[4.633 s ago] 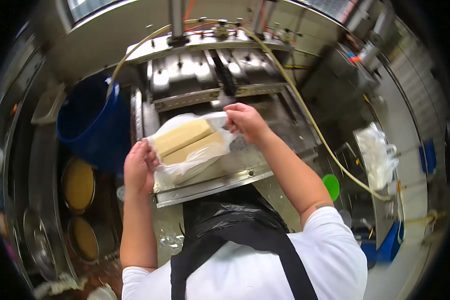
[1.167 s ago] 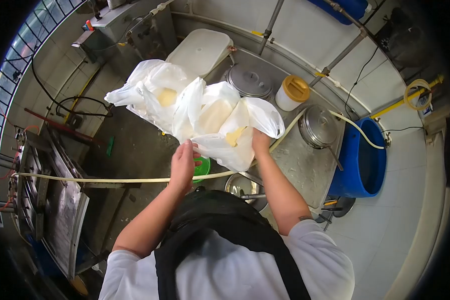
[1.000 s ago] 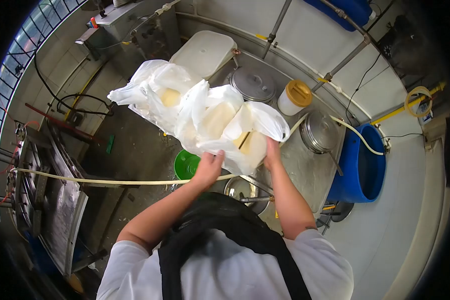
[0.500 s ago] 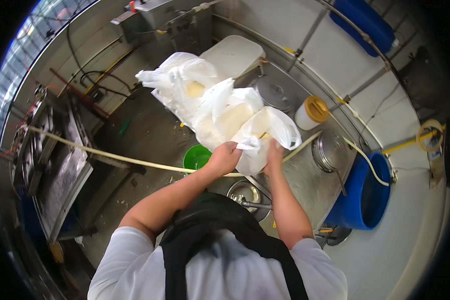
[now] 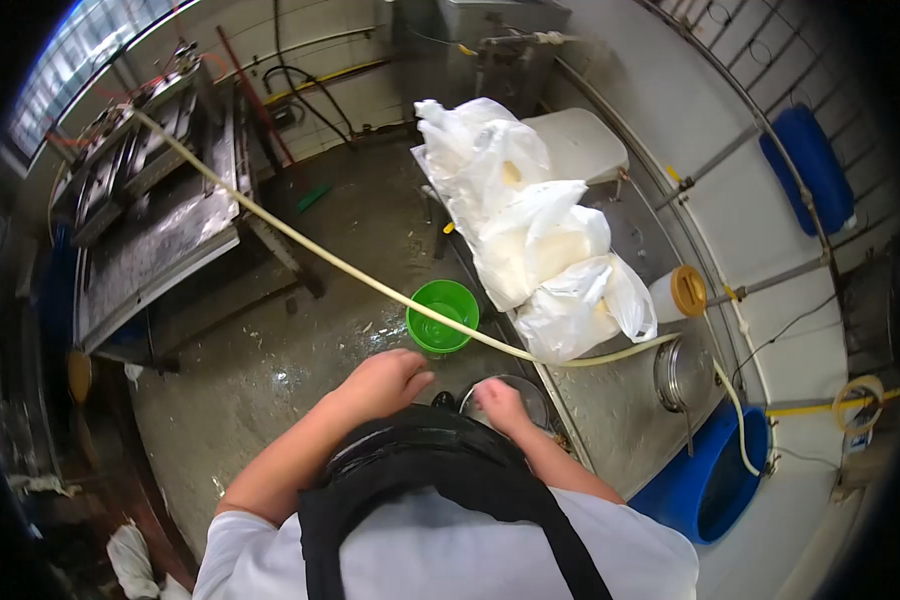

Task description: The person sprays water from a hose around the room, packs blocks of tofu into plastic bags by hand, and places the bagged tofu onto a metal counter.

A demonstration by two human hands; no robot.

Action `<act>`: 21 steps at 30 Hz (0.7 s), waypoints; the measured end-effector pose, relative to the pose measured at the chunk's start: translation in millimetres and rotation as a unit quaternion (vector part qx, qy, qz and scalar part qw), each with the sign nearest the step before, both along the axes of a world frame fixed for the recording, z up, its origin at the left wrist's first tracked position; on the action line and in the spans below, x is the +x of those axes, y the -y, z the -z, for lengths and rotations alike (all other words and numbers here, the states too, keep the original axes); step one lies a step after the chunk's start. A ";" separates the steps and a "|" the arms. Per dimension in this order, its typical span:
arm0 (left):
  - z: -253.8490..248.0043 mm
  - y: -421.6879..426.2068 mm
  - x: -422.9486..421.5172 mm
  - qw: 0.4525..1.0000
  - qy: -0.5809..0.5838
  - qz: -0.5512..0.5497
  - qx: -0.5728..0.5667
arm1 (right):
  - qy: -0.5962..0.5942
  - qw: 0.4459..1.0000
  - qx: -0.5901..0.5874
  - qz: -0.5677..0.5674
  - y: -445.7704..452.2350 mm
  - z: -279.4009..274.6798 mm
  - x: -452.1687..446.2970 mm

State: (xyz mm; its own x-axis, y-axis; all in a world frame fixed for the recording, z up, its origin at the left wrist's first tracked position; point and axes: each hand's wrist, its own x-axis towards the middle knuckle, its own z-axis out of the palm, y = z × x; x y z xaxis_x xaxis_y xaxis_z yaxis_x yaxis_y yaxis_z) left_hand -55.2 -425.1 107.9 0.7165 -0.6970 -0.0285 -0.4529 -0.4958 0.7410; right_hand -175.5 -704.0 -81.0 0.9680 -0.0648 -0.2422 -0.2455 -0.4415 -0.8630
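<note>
My left hand [image 5: 385, 383] hovers in front of the black apron [image 5: 420, 440], its fingers loosely bent and the thumb apart, with nothing seen in it. To its right, my right hand [image 5: 501, 404] is smeared by motion above a round metal pan [image 5: 535, 400], and its fingers are unclear. Both hands are off the bags. The nearest knotted white plastic bag [image 5: 567, 312] sits on the metal table, holding something pale. Behind it, in a row, stand another filled bag [image 5: 538, 243] and a farther one [image 5: 485, 150].
A pale hose [image 5: 320, 247] crosses in front of me over a green bucket [image 5: 443, 316]. On the metal table [image 5: 620, 400] are a jar with an orange lid [image 5: 678, 292] and a round steel lid [image 5: 672, 375]. A blue barrel [image 5: 705, 490] stands right; a metal workbench [image 5: 160, 260] stands left.
My hands have let go of the nearest white plastic bag and drawn back toward my body. The bag now rests on the table. My view has turned left.
</note>
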 end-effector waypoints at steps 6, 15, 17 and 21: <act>49.6 -170.2 -64.4 0.975 -0.028 -0.131 0.180 | -0.022 0.913 -0.197 -0.357 -104.4 -62.9 56.6; 126.3 -400.8 -218.3 0.911 -0.100 -0.369 0.155 | -0.145 0.804 -0.331 -0.473 -265.6 -46.5 84.3; 142.6 -432.1 -249.3 0.895 -0.124 -0.395 0.166 | -0.166 0.777 -0.340 -0.503 -292.8 -49.7 83.7; 142.2 -460.0 -269.3 0.854 -0.169 -0.463 0.163 | -0.098 0.801 -0.311 -0.502 -329.8 -55.9 94.4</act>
